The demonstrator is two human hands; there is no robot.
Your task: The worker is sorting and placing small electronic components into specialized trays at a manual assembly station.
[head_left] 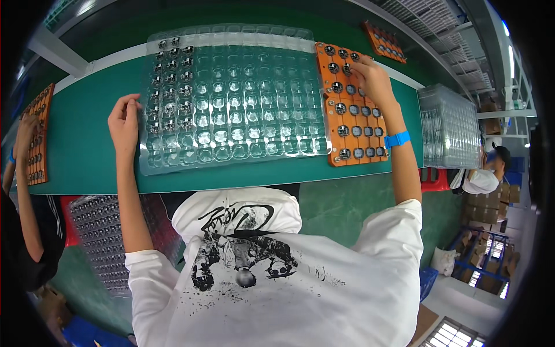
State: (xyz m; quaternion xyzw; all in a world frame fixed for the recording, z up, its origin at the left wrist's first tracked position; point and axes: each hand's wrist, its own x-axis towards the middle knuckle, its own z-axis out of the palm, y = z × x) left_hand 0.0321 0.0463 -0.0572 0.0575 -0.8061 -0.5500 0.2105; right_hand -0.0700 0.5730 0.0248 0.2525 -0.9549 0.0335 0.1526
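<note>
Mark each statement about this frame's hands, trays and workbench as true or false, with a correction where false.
1. The right hand is on the orange fixture board. True.
2. The left hand rests at the left edge of the clear blister tray. True.
3. The clear tray's pockets are all filled with parts. False: only the leftmost columns hold small dark parts; the rest look empty.
4. The workbench surface is red. False: it is green.
5. A blue wristband sits on the right wrist. True.
</note>
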